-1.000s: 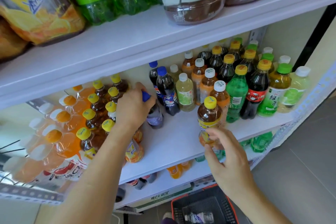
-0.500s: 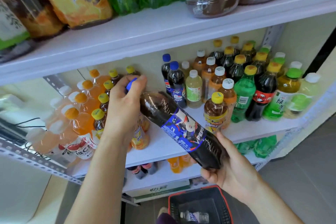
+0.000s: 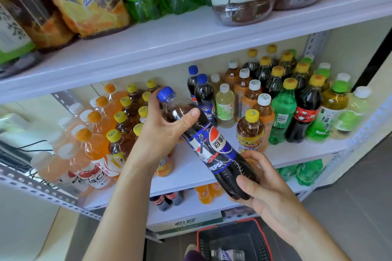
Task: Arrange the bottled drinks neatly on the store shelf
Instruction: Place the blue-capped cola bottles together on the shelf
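Head view: the cola bottle [image 3: 212,146] is off the shelf [image 3: 191,167], held in the air in front of it and tilted, blue cap toward 11 o'clock and base toward 5. The left hand [image 3: 163,131] wraps the neck and shoulder, thumb across the front. The right hand [image 3: 261,184] curls tight round the base. A tea bottle [image 3: 250,131] stands alone just behind, at 2 o'clock from the label. A red basket [image 3: 233,237] sits at 6 o'clock, down on the floor.
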`<state>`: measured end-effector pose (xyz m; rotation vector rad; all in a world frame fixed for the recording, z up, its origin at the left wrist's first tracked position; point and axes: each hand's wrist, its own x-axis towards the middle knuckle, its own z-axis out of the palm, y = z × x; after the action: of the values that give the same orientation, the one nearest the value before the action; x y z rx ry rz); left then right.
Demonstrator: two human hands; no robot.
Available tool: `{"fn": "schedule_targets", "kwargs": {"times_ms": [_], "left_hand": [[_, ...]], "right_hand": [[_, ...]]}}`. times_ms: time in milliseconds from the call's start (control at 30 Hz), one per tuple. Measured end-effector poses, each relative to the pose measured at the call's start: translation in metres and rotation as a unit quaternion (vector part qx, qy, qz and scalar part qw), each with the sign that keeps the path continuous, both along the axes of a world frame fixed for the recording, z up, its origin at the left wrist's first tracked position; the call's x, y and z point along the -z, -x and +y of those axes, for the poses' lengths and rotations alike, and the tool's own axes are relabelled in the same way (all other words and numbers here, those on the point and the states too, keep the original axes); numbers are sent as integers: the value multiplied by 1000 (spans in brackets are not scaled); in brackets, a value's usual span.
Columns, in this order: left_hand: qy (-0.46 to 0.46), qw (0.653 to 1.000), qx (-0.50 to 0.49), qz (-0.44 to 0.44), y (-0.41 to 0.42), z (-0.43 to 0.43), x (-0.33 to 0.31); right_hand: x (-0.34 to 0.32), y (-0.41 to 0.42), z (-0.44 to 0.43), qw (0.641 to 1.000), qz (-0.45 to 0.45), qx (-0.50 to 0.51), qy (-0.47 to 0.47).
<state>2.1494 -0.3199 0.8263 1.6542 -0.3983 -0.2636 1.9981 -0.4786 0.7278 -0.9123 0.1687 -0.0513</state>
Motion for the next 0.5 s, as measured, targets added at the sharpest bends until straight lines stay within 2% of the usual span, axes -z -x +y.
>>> {"fn": "schedule_targets", "kwargs": {"times_ms": [167,233,333,400,500], "left_hand": [[83,996,-31,23,2,-8,-1],[120,992,-23,34,0,-8,0],[181,982,14,52,-1,-9,5],[211,974,37,68,-1,-11,8],[235,965,61,103,-2,-13,10]], "right_hand": [[-3,-3,-1,1000,1,11,21],[-6,-5,-4,1000,0,-9,-27],[-13,-4,-8,988,47,-83,-125],[-14,-4,-9,986,56,-103,-121],[-14,-6,-7,994,23,-83,-71]]}}
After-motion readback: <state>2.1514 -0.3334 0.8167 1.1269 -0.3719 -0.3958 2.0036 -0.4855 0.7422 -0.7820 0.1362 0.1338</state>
